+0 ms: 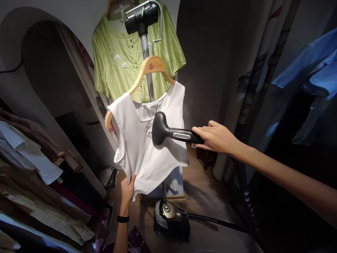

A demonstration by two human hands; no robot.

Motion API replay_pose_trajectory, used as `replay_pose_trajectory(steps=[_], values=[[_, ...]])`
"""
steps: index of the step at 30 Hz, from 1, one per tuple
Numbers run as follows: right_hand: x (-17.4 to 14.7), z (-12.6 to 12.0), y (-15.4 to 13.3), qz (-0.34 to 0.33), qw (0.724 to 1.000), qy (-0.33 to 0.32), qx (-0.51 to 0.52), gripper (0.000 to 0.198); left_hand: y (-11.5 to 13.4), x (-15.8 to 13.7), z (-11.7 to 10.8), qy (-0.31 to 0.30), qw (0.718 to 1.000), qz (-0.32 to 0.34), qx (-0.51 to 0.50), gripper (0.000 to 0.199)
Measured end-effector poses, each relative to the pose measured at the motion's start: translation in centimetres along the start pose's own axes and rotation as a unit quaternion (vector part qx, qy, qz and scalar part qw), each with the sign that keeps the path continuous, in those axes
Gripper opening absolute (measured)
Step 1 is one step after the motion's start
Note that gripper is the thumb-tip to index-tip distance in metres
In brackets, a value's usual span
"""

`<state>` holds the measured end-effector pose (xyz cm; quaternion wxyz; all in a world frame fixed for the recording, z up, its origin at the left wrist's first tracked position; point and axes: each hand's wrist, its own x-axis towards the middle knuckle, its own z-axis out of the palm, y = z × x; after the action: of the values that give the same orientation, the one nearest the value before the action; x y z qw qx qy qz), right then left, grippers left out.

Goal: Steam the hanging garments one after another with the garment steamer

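Note:
A white sleeveless top [134, 151] with small embroidery on its chest hangs from a wooden hanger [153, 65]. My right hand [217, 137] is closed around the handle of a black garment steamer head [160, 130]. That head lies over the middle of the top, just beside the embroidery; whether it presses on the cloth I cannot tell. At the lower left, my left hand [127, 188] pinches the hem of the top and draws it downward. The hanger hooks onto a metal bracket on the steamer's pole [145, 47].
Behind the top hangs a green blouse [113, 59]. The steamer base [171, 218] stands on the floor, its hose [210, 218] running right. Clothes crowd a rack at left, including a white garment [44, 161]. A blue shirt [319, 75] hangs at right.

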<state>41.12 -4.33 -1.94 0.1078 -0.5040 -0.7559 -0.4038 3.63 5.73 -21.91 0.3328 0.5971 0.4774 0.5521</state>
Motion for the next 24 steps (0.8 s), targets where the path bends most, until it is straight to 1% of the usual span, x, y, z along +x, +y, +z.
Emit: replay_pose_trajectory(steps=[4,7,10,12,15,18,21,24], values=[[-1.8,1.9,1.3,0.046,0.999,-0.013,0.025,0.041,0.0,0.3,-0.3,-0.001,1.0,0.005,0.004,0.053],[-3.8,3.0,1.5,0.105,0.993,-0.034,0.045,0.044,-0.8,0.6,-0.5,0.005,1.0,0.007,-0.008,0.05],[-5.8,3.1,0.7,0.206,0.975,-0.037,0.072,0.049,-2.1,0.8,-0.9,0.011,1.0,0.004,-0.023,0.046],[-6.5,2.5,0.0,0.287,0.952,-0.015,0.105,0.055,-3.0,1.1,-1.0,0.013,0.999,-0.001,-0.032,0.043],[-6.1,1.2,-1.2,0.382,0.909,0.025,0.167,0.063,-4.1,1.4,-1.0,0.008,0.999,-0.02,-0.039,0.045],[-4.4,0.5,-2.3,0.419,0.879,0.067,0.217,0.062,-4.7,1.6,-0.7,-0.006,0.999,-0.031,-0.041,0.046],[-2.8,1.3,-3.6,0.425,0.862,0.109,0.254,0.056,-4.9,1.5,-0.2,-0.017,0.999,-0.02,-0.032,0.046],[-2.2,3.6,-5.4,0.436,0.841,0.124,0.295,0.05,-4.7,1.4,0.2,-0.027,0.999,-0.013,-0.016,0.046]])
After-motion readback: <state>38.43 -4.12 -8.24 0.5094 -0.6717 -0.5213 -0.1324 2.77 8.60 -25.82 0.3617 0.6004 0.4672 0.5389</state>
